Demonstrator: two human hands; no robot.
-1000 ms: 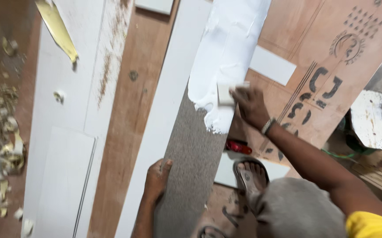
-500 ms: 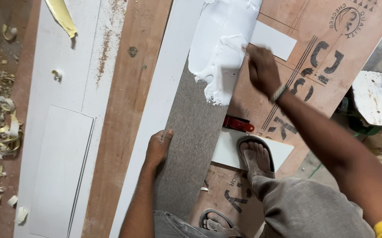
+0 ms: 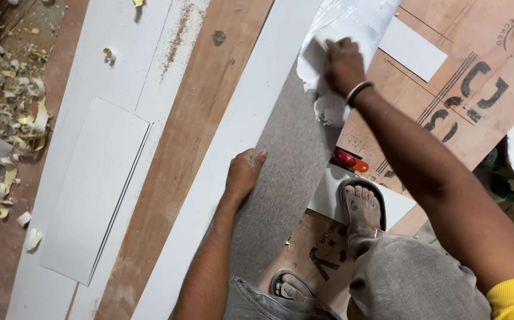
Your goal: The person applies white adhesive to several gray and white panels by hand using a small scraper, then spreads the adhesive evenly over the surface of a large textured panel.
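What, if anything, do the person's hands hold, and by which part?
The right hand grips a small white flat spreader by its top edge. The left hand holds nothing; it presses flat on the long grey strip.

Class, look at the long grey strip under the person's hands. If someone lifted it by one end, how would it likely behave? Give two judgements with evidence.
The grey strip is long, thin and flat, so it would probably sag or flex. The left hand presses it down while the right hand spreads white paste, suggesting it slides easily when pushed.
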